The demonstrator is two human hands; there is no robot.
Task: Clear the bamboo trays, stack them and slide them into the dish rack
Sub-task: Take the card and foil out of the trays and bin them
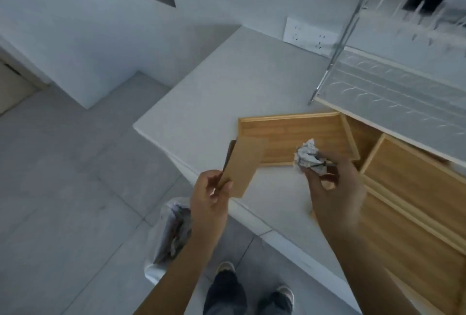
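Note:
My left hand [211, 196] grips a small bamboo tray [243, 167] by its near end, tilted up over the counter's edge. My right hand [332, 183] holds a crumpled ball of paper [309, 155] just above the near rim of a larger bamboo tray [290, 129] lying flat on the counter. Two more bamboo trays [408, 171] lie side by side at the right, partly under the dish rack [393, 87] and partly hidden by my right arm.
A waste bin lined with a clear bag [169, 236] stands on the floor below my left arm, with rubbish in it. The white counter [227, 92] ends at the left in a sharp corner. A wall socket [310, 34] sits behind the counter.

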